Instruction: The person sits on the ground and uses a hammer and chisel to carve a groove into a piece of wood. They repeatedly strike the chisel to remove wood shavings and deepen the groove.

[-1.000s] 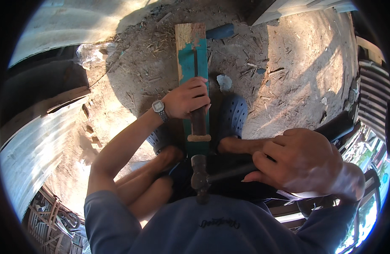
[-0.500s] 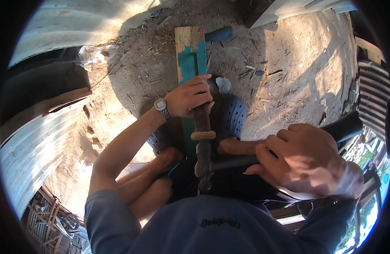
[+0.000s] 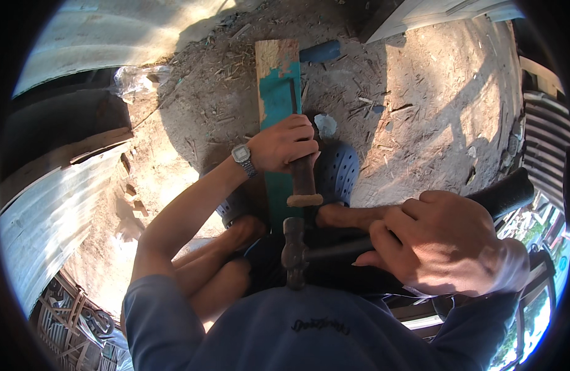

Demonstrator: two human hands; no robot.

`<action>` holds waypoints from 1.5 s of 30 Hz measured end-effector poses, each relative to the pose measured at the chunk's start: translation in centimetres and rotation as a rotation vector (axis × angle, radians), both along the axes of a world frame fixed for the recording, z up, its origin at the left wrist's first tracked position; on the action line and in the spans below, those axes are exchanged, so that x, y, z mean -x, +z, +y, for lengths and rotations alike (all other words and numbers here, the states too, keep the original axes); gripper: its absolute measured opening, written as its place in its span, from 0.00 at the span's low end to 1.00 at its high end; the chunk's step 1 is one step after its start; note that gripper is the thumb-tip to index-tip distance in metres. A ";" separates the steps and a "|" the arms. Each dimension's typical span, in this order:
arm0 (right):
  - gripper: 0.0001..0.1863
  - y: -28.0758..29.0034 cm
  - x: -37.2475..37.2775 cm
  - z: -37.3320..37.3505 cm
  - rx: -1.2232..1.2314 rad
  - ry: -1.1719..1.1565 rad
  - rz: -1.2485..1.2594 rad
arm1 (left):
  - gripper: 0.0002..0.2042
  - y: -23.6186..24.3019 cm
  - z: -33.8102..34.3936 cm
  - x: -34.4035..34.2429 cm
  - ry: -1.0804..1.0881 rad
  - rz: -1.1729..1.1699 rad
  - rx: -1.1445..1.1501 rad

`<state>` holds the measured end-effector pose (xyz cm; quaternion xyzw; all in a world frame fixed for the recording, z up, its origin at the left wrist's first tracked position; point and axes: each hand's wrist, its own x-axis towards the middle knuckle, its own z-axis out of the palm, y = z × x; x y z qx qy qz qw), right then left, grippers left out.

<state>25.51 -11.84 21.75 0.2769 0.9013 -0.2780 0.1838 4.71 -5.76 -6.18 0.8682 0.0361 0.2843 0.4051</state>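
My left hand [image 3: 289, 142] is closed around a chisel [image 3: 303, 180] and rests over a long board [image 3: 275, 99] with worn teal paint. The chisel's dark blade lies along the board, pointing away from me. Its handle ends in a pale, flattened butt towards me. In my right hand [image 3: 436, 238], fingers wrapped, is a hammer [image 3: 293, 250]. The metal head hangs just nearer to me than the chisel's butt, apart from it. A thick black grip [image 3: 504, 191] sticks out beyond my right hand. Where the blade's edge meets the wood is hard to make out.
My feet in blue clogs [image 3: 339, 170] stand on either side of the board. A blue cylindrical piece [image 3: 320, 52] lies by its far end, and a pale lump [image 3: 326, 125] beside it. Wood chips litter the dirt ground [image 3: 433, 117]. Corrugated sheets [image 3: 56, 210] stand at left.
My left hand and the chisel have shifted slightly towards me, with the butt a little to the right. The hammer head has drawn back, widening the gap to the butt.
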 end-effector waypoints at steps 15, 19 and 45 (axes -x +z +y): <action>0.22 0.2 -0.1 0.2 0.012 -0.006 0.003 | 0.15 -0.3 0.7 0.5 -0.007 0.017 0.052; 0.22 0.0 -0.2 0.2 0.002 -0.040 0.007 | 0.11 0.5 1.1 0.5 0.002 -0.004 0.074; 0.21 -1.1 -1.1 -2.4 0.073 -0.232 0.212 | 0.09 0.7 1.9 -0.2 -0.067 -0.097 0.163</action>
